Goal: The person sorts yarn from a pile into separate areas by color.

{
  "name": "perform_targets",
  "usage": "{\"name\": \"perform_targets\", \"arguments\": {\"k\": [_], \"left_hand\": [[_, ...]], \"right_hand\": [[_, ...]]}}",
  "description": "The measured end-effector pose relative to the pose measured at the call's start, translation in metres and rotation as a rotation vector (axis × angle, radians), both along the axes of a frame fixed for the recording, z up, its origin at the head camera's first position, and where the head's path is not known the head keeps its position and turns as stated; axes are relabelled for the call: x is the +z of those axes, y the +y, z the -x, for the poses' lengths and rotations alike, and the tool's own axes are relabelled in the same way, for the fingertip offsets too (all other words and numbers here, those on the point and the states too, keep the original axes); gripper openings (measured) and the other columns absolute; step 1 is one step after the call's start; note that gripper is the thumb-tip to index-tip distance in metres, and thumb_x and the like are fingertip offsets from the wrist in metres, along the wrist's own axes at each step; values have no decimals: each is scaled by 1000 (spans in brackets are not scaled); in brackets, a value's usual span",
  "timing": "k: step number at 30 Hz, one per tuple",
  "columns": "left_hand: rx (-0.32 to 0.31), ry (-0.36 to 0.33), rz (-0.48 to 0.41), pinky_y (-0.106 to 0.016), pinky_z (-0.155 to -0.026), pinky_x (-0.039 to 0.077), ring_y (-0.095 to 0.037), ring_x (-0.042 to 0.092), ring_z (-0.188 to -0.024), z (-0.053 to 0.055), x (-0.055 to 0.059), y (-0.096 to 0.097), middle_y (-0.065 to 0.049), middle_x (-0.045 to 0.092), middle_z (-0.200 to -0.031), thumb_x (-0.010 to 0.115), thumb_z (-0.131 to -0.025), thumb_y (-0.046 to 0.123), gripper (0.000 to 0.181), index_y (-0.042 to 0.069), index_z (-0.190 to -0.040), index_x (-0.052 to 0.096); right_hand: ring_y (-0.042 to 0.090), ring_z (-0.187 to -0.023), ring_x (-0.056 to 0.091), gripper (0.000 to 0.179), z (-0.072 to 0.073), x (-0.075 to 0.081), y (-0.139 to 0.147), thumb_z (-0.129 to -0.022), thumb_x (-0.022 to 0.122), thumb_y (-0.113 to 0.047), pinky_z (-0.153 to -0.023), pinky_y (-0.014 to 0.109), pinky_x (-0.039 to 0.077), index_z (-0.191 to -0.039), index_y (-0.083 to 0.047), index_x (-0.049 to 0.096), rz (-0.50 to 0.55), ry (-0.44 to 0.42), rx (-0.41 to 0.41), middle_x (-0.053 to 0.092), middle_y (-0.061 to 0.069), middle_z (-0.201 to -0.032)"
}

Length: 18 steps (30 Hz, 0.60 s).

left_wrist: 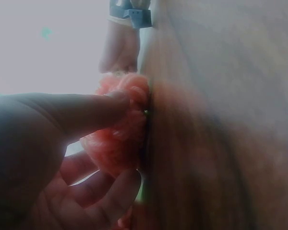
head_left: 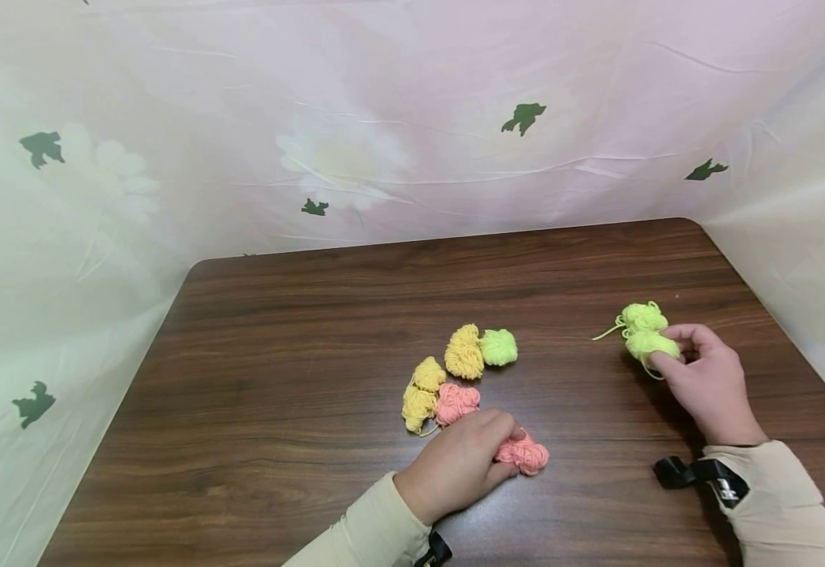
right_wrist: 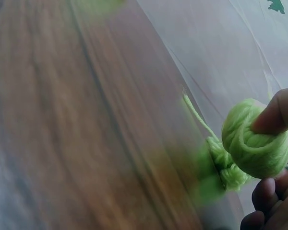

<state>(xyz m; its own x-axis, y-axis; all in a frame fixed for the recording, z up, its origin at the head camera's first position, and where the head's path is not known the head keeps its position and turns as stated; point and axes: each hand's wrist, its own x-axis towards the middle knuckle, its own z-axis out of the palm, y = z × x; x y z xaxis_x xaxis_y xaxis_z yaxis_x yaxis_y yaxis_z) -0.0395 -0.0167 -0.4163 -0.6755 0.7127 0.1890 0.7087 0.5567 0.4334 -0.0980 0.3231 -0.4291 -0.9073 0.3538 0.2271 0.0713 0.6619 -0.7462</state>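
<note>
My left hand [head_left: 463, 466] grips a pink yarn ball [head_left: 524, 454] low over the table. In the left wrist view the thumb lies across the pink yarn [left_wrist: 116, 148], with fingers curled under it. Over at the right, my right hand [head_left: 711, 381] pinches a light green yarn ball [head_left: 652, 346] between thumb and fingers. Right behind that ball is another light green bundle [head_left: 643, 316], a loose strand trailing left. The right wrist view shows the pinched green ball [right_wrist: 254, 139] from the side, the second bundle [right_wrist: 225, 165] partly behind it.
Left of centre, a second pink ball [head_left: 457, 402] touches a yellow bundle [head_left: 419, 405]. Behind these, a yellow ball [head_left: 465, 351] sits against a bright green ball [head_left: 499, 347]. The dark wooden table [head_left: 277, 339] meets a pale floral curtain [head_left: 412, 118] at its back and sides.
</note>
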Motion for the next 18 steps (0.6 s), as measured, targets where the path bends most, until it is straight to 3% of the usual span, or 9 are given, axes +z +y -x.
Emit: {"name": "perform_targets", "arguments": {"k": [18], "left_hand": [[6, 0, 8, -16, -87, 47, -3, 61, -99, 0, 0, 1, 8, 65, -109, 76, -91, 29, 28, 18, -112, 60]], "right_hand": [[-3, -68, 45, 24, -1, -3, 9, -81, 70, -6, -59, 11, 36, -103, 0, 63, -2, 8, 14, 51, -22, -74]]}}
